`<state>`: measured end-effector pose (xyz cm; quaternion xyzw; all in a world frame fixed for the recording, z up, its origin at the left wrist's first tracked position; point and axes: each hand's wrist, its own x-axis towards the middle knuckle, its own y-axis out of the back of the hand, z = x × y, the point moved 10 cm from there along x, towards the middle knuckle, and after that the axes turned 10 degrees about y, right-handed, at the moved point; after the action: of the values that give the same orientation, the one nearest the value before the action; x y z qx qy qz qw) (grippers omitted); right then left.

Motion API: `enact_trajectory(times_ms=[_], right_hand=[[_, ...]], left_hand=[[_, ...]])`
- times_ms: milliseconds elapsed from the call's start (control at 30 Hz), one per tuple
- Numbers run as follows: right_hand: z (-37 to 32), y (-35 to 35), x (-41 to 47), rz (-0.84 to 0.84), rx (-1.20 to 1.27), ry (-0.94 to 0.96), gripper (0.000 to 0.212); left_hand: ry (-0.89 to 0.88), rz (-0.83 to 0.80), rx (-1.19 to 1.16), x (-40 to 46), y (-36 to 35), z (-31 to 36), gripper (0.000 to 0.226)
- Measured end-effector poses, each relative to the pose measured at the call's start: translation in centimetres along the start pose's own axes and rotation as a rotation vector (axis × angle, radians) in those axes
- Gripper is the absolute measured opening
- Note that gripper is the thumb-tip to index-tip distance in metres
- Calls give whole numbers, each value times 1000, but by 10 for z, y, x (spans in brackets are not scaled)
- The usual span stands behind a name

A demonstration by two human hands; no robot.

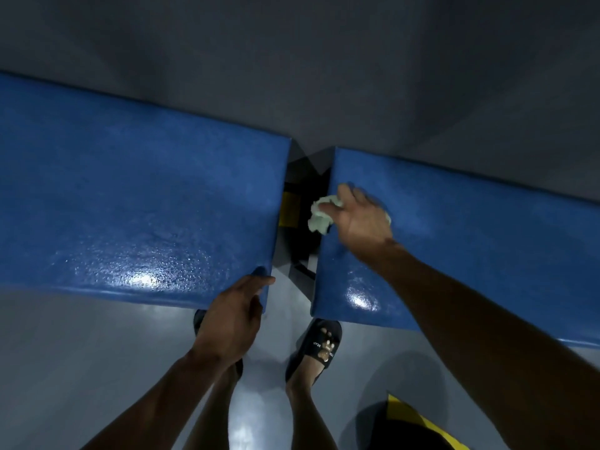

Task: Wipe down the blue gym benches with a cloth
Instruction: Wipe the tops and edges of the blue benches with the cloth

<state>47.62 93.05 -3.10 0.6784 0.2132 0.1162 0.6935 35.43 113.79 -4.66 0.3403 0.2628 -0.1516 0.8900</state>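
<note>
Yellow-and-black striped marking [422, 423]: on the glossy grey floor [81, 368], nearest the camera, lower right.

Black slide sandal with a bear-paw print [319, 347]: on the person's right foot, standing on the floor just before the near edge of the right bench. The other foot is mostly hidden behind the left arm.

Left hand [232, 323]: fingers curled around the near right corner of the left blue padded vinyl bench [130, 196], thumb lying on the top surface, gripping the pad's edge.

Left bench: wide rectangular pad, textured and shiny, with a bright glare near its near edge.

Gap between the benches: dark black metal frame [302, 190] showing through, with a yellow label [290, 206] against the left bench's right edge.

Right blue padded vinyl bench [470, 241]: just beside the left one, with a glare spot near its near left corner.

Right hand [360, 219]: palm down at the left edge of the right bench, fingers closed over a crumpled pale green cloth [319, 216], pressing it to the pad. The cloth bulges out past the edge over the gap.

Plain grey surface [324, 60]: beyond the benches' far edges, dim; wall or floor cannot be told.
</note>
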Motion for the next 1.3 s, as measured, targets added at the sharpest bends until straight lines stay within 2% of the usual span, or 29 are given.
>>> enact_trajectory(times_ms=[100,167,267,400,533,700,867,967,1067,1100,1167,1233,1300], right_hand=[[-59,-23,-46,-87,57,55,21],[-97,-36,-85,-207,74,272,32],[-79,-34,-73,-153,35,368,32],[-6,-22,20,49,-132,186,22],[50,-1,66,121,-185,-87,37],[93,1,12,137,8,-468,59],[164,-2,-74,184,210,-847,51],[137,-5,-57,263,225,-948,53],[81,-7,-15,258,203,-804,58],[62,-6,-5,222,148,-694,58],[9,-5,-3,135,44,-351,49],[-53,-18,-33,13,80,-17,45],[-100,-39,-86,-206,158,115,58]], left_hand=[[-29,9,0,8,8,11,49],[-33,16,6,16,11,13,51],[-45,46,15,26,14,20,51],[-79,77,-56,35,18,30,50],[-106,94,-119,35,18,36,46],[-100,81,-143,31,19,40,46],[-100,83,-157,31,29,40,47],[-93,110,-125,33,37,36,49],[-90,126,-86,32,43,32,46],[-91,126,-76,30,44,31,46],[-100,117,-63,27,43,29,43],[-94,105,-52,24,43,23,42],[-61,81,-69,22,42,15,43]])
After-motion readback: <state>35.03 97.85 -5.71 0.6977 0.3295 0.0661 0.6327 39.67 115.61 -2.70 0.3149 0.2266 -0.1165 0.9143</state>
